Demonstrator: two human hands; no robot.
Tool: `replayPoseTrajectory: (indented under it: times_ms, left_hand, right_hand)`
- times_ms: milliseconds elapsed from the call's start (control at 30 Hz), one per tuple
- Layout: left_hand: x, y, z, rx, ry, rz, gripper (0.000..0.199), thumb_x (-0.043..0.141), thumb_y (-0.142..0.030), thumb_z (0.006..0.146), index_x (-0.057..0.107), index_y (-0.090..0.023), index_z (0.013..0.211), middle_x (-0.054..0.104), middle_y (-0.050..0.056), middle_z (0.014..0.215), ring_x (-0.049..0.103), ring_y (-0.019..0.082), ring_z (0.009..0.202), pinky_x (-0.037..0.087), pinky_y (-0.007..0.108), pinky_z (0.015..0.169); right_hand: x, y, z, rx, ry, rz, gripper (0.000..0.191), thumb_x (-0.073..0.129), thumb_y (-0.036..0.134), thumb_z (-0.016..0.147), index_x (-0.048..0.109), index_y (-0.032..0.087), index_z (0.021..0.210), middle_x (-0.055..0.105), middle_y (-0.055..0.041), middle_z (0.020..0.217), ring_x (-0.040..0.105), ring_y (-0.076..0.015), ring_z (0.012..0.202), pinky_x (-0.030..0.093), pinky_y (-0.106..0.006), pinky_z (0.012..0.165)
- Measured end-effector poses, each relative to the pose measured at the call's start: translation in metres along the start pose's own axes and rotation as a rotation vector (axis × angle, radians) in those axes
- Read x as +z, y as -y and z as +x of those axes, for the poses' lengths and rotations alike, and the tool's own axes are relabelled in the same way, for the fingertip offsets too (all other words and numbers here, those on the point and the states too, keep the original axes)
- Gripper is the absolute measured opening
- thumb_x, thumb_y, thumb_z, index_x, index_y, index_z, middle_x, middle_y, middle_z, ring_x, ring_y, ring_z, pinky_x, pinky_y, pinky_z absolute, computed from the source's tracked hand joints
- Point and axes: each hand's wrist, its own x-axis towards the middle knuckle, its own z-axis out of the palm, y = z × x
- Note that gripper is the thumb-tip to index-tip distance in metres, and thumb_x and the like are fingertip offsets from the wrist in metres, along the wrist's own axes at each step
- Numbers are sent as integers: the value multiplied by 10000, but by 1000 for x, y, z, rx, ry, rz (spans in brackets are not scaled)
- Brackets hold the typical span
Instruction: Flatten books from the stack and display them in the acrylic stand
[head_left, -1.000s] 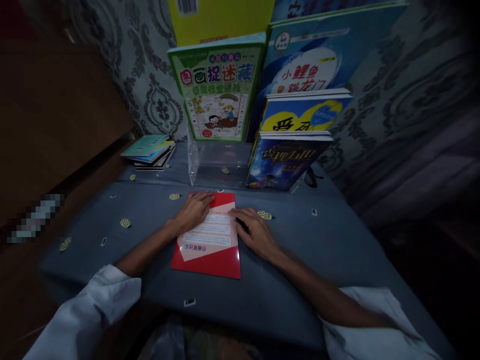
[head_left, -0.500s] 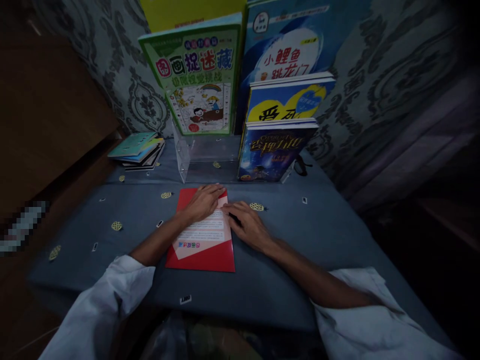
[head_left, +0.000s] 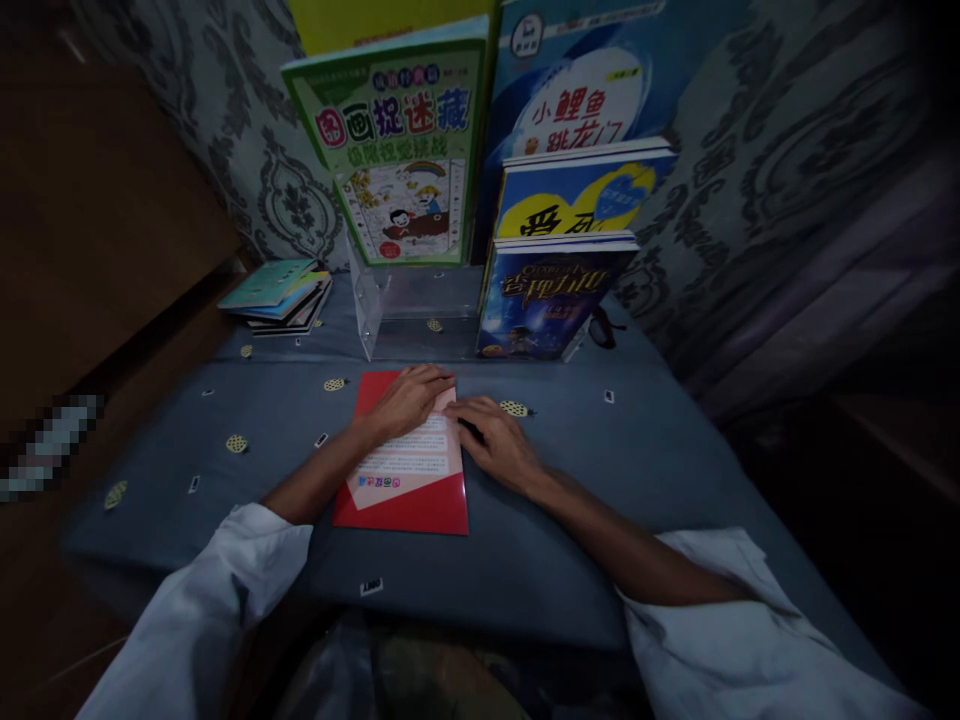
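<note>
A thin red book (head_left: 427,511) lies on the grey-blue cloth, a pale panel of small print facing up. Across its upper part rests my left hand (head_left: 412,400), palm down, with the fingers stretched toward the right edge. My right hand (head_left: 495,443) is at the book's right edge, its fingertips touching the cover near the left hand. Its fingers are bent a little and a gap shows between them and the thumb; nothing is seen in the grip.
Behind the book stands a clear acrylic rack (head_left: 420,340). It holds a green picture book (head_left: 405,150) and a dark blue book (head_left: 551,300) among others. A small stack of books (head_left: 277,297) lies at the left, and dark glasses (head_left: 602,328) at the right.
The whole view has shifted slightly, so the table and book sit a little higher in the picture. Both hands keep nearly the same place on the red book.
</note>
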Motion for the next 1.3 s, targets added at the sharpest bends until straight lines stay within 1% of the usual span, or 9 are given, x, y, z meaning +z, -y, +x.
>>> replayPoseTrajectory:
  times_ms: [133,267,400,500,633,733,1033,1200,1300]
  left_hand:
    - [1,0,-2,20,-4,-2,403,429,-129,992,624,-169,1343,623,125,1405,574,257,1276,445,440,1068]
    - [1,-1,-4,51,-6,-15,384,434,-143,1002,622,-142,1336,629,129,1390,563,257,1294,431,435,1092]
    - [-1,-5,-8,50,18,-32,371,416,-186,1026,623,-165,1333,642,116,1362,551,246,1312,416,445,1117]
    - [-2,-8,-11,44,36,-36,387,414,-172,1017,612,-204,1349,635,100,1373,546,242,1322,421,452,1115]
    - [-3,-13,-16,58,49,-22,429,441,-133,979,591,-201,1375,624,112,1390,538,249,1337,414,463,1128]
    - [-5,-16,-20,74,52,-17,426,453,-120,969,597,-184,1365,614,117,1407,524,250,1357,398,468,1150]
    - [-10,-32,-33,127,49,-49,427,435,-112,987,596,-213,1369,604,121,1420,536,247,1350,422,485,1141]
    - [-15,-44,-43,136,61,-51,435,430,-111,985,590,-225,1372,613,113,1402,526,252,1357,452,480,1114]
    - [-18,-54,-50,146,59,-44,402,430,-136,995,607,-200,1351,618,124,1389,533,259,1347,437,473,1132]
  right_hand:
    - [-1,-1,0,22,-11,16,372,486,101,906,726,203,1170,746,-99,1150,648,-270,1068,530,-461,943]
    - [-4,0,1,117,-2,12,342,502,149,921,734,210,1165,759,-92,1059,675,-256,979,536,-422,900]
    - [-5,-1,0,192,-63,25,330,501,190,925,740,218,1151,766,-76,1037,688,-233,856,540,-381,832]
    - [-5,-3,0,229,-115,33,332,492,199,925,734,240,1149,774,-56,1029,689,-230,837,539,-368,803]
    - [-4,-6,0,268,-152,39,346,484,190,916,707,203,1181,773,-71,1015,690,-245,846,542,-385,803]
    - [-4,-7,0,278,-153,42,356,489,185,908,688,181,1203,769,-85,1031,690,-248,861,541,-390,814]
    - [-4,-3,0,251,-154,47,347,493,174,901,716,228,1161,778,-56,1039,691,-233,858,547,-378,808]
    - [-5,1,1,233,-123,52,352,491,175,909,733,246,1154,776,-48,1033,698,-238,904,553,-379,829]
    - [-5,2,0,207,-109,43,346,496,174,906,740,239,1144,772,-55,1031,697,-250,959,548,-393,866]
